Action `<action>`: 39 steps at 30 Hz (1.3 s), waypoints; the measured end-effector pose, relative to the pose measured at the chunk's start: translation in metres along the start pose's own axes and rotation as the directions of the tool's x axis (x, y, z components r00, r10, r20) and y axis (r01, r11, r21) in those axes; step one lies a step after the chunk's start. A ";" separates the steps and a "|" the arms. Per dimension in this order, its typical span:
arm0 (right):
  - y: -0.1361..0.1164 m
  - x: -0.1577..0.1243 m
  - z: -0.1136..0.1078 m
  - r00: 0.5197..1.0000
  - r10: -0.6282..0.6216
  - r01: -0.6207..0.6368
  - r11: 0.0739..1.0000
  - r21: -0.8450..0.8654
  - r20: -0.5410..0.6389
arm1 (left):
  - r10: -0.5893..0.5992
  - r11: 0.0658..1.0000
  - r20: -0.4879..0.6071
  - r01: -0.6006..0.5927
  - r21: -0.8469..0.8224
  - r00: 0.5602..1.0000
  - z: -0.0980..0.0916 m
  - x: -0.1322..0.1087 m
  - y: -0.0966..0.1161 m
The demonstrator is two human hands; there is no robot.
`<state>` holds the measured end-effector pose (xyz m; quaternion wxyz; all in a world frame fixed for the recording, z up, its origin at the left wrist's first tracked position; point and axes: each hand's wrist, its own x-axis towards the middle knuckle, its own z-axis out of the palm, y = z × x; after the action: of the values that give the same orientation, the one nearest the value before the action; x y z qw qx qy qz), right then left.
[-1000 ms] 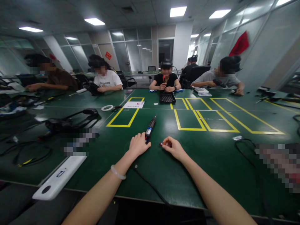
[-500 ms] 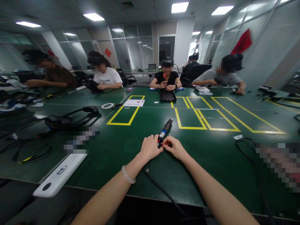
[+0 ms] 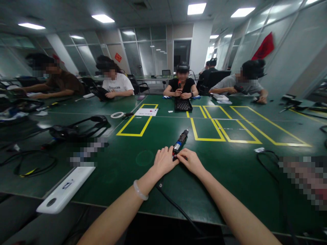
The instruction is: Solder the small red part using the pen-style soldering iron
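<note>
An electric screwdriver [image 3: 182, 137] with a black body, a silver and blue middle section and a thin bit at its far end lies slanted on the green table. Over its near end is my left hand [image 3: 164, 161], palm down, with the fingers curled round it. Small red parts [image 3: 174, 153], possibly wires, show between my hands at that end. My right hand [image 3: 191, 162] is closed in a pinch there, its fingertips touching the near end from the right. What the pinch holds is hidden. A black cable [image 3: 176, 206] runs below my wrists toward the table's front edge.
A white elongated case [image 3: 67, 190] lies at the left front. Behind it are a black framed device [image 3: 79, 129] and loose cables. Yellow tape outlines [image 3: 208, 139] mark the green table [image 3: 122, 183]. Across it, a co-worker [image 3: 182, 85] sits behind a black tray [image 3: 183, 104]; others sit alongside.
My right fingers have closed in slightly at the screwdriver's near end, and less red shows there. My left hand stays on the tool. At the far left a co-worker's arms have moved.
</note>
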<state>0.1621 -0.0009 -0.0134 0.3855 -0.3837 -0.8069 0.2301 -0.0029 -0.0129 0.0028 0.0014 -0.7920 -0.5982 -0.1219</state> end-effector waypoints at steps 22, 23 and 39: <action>0.016 -0.004 -0.004 0.996 0.086 -0.086 0.996 0.016 0.001 | -0.177 0.970 0.093 0.158 0.183 0.980 -0.017 0.017 -0.078; 0.015 -0.004 -0.004 0.996 0.088 -0.088 0.996 0.014 0.005 | -0.197 0.965 0.100 0.175 0.195 0.975 -0.019 0.019 -0.090; 0.015 -0.005 -0.007 0.994 0.101 -0.100 0.995 -0.015 0.051 | -0.466 0.852 0.072 0.425 0.307 0.882 -0.039 0.032 -0.235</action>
<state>0.1766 0.0052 -0.0215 0.3501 -0.4203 -0.7977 0.2540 -0.2254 0.0790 0.0133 0.0429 -0.6297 -0.7752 0.0249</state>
